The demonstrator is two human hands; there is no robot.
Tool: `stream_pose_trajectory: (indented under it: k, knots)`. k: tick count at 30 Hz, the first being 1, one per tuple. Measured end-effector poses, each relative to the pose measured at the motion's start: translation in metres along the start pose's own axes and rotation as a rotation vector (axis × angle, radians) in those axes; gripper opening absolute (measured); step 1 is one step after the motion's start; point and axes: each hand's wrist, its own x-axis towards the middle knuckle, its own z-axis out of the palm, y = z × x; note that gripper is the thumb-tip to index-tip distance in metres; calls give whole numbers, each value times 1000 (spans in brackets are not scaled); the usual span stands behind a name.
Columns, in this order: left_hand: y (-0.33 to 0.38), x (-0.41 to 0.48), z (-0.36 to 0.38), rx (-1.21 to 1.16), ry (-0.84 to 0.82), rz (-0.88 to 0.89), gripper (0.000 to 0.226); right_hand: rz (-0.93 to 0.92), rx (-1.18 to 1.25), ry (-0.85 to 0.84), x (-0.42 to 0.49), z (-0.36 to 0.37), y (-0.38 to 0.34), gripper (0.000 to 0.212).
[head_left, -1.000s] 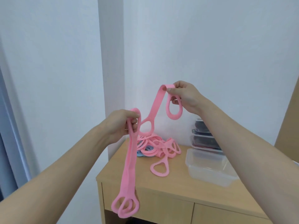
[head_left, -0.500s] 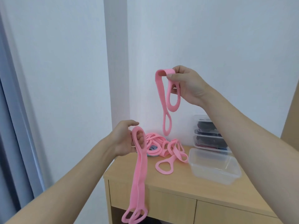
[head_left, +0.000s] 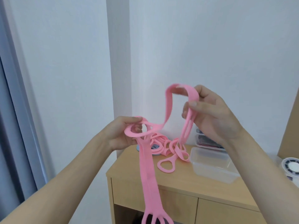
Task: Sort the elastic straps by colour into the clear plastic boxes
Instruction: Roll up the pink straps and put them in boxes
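My left hand (head_left: 120,136) grips the ring ends of pink elastic straps; long pink straps (head_left: 148,172) hang from it down past the cabinet front. One more pink strap (head_left: 169,104) arcs up from that hand to my right hand (head_left: 210,113), which pinches its other end, the loop dangling below the fingers. Behind my hands a pile of pink straps (head_left: 169,147) lies on the wooden cabinet top (head_left: 129,168), with a bit of blue strap (head_left: 154,147) showing under it. An open clear plastic box (head_left: 213,167) stands to the right of the pile.
Stacked lidded clear boxes (head_left: 208,141) with dark contents stand against the wall behind the open box. A round white object (head_left: 291,167) sits at the far right edge. The cabinet has drawers below; a grey curtain hangs at the left.
My right hand has come down and my left hand has risen. The strap that hung from my right hand alone now spans both hands, its lower ring held in my left hand.
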Motion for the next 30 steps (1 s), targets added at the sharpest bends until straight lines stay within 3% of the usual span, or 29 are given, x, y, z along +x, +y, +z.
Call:
stream_pose_trajectory:
  k: [4,8,11,13,17,24,30]
  knots:
    - [17,-1,7,75,24,80,10,204,-166,-62,-67,-8,28,38]
    - [24,0,24,226,4,131,13,457,-329,-182,-108,-3,61,21]
    - [27,-1,38,336,-54,141,15,549,-612,-202,-110,-3,72,15]
    - [27,-1,46,435,-111,144,18,476,-737,-31,-98,3,69,19]
    - [23,-3,69,624,-189,164,22,163,-596,296,-62,23,47,17]
    - [16,-7,90,597,-196,243,21,43,-659,440,-43,38,43,16]
    - [-1,-6,94,438,-284,314,17,60,-426,561,-44,27,31,18]
